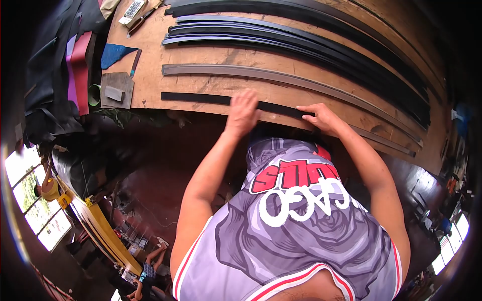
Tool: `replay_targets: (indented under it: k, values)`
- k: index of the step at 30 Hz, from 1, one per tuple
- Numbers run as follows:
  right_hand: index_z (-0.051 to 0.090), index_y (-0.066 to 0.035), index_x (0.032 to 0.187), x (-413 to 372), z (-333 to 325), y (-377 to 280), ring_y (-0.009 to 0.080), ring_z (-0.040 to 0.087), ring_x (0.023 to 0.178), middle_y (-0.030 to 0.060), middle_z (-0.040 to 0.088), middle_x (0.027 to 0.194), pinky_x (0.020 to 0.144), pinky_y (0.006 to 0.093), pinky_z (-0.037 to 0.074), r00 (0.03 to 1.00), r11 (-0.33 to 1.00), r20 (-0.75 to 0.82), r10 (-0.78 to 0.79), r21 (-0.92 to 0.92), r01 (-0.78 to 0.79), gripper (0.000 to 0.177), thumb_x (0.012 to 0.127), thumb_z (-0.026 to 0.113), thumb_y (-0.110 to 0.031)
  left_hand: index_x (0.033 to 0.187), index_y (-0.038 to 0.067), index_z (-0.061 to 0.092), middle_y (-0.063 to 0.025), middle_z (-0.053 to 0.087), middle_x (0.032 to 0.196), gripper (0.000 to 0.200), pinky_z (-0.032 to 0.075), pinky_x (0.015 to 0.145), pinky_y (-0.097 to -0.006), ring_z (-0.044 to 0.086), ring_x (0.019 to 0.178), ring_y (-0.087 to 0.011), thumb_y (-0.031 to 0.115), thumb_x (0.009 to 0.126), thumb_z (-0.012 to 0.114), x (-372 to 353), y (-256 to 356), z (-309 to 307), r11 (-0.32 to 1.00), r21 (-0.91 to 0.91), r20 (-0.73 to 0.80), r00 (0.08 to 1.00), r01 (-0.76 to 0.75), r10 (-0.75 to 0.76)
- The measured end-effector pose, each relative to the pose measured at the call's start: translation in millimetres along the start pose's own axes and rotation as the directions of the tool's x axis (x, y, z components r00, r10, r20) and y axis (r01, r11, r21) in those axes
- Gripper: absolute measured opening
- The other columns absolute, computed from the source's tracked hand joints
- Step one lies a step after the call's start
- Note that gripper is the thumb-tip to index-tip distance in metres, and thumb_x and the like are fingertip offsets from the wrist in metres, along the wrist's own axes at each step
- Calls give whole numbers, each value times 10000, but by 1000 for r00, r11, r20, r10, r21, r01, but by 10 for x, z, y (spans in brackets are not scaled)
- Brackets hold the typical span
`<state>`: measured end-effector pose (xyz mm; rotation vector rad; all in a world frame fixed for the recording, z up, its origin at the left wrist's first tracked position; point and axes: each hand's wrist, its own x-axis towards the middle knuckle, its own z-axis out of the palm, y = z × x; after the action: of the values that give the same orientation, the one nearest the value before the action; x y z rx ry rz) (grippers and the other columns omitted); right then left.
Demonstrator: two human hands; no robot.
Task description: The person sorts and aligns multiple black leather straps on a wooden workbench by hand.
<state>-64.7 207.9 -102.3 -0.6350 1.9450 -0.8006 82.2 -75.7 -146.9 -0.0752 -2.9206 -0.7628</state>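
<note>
Reaching up the frame from the lower centre, both bare arms stretch over the person's grey printed jersey (301, 226) to the near edge of a wooden worktable (145, 55). The left hand (242, 111), just left of centre, sits knuckles-up with the wrist nearly straight and the fingers bent down onto a long black strip (201, 98). Its fingertips press on the strip, but I cannot tell whether they close around it. The right hand (321, 116), slightly right of centre, lies flatter. Its fingers are stretched out toward the left along the same strip, and the palm is spread rather than clenched. The forearm behind it slants down to the lower right. The two hands are near each other but apart, with a short bare stretch of strip between them.

The black strip runs flat along the table's near edge, from left of centre to under the right hand. Just above it in the frame lies a longer grey strip (251, 74), and above that a bundle of black curved strips (301, 35) sweeps toward the upper right. At the upper left are a calculator (132, 10), a blue scrap (115, 54), and a small grey block (114, 93) on a dark square board. Maroon and purple rolled sheets (79, 65) hang off the table's left end.
</note>
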Motion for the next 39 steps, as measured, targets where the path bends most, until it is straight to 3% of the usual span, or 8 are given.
replay_targets:
  k: [3,8,15,21,24,27,39]
  values:
    - [658,-108,1285,53,41,108,302,649,1158,197,661,1241,979,351,491,1000,1000,-3,-25,-6,25,387,899,668,-136,1007,65,628,-115,607,1239,307,408,997,-446,530,1231,-299,152,727,718,246,413,310,965,-154,17,976,-214,219]
    - [650,-93,1297,100,29,148,248,661,1135,156,676,1251,986,344,488,999,998,7,-52,-43,52,396,904,674,-131,891,83,634,-52,623,1060,191,440,880,-401,571,1026,-266,146,726,708,386,443,530,943,-173,63,952,-285,299]
    - [679,-95,1262,137,61,272,223,682,1062,173,717,1157,929,346,517,1000,997,-18,-11,79,13,378,890,689,-160,882,88,634,-55,616,1030,194,454,834,-396,564,983,-267,166,726,719,459,381,489,914,-202,92,922,-353,376]
    - [679,-40,1218,122,76,313,144,645,822,90,723,902,777,319,527,999,991,-32,30,129,-26,364,883,713,-175,895,90,653,-61,615,1035,190,457,859,-385,563,1002,-248,198,750,711,460,378,473,912,-169,120,911,-374,395]
    - [680,-16,1180,134,96,369,116,623,790,53,701,864,731,293,518,998,972,-18,68,226,-63,329,890,714,-166,893,88,643,-67,611,1026,183,459,847,-385,563,989,-253,195,755,695,469,372,477,903,-159,105,903,-399,418]
    - [680,2,1158,144,115,409,98,614,784,35,691,865,709,276,510,997,957,-26,69,284,-58,310,894,713,-157,880,86,633,-72,606,1016,170,461,836,-384,563,975,-257,193,758,681,476,360,481,893,-141,96,892,-428,442]
    - [664,2,1190,107,60,346,77,602,894,-2,674,1002,823,248,491,997,811,62,42,581,-70,266,951,652,-115,920,85,626,-78,606,1041,181,459,846,-387,564,990,-263,184,772,657,496,333,508,885,-159,87,887,-437,453]
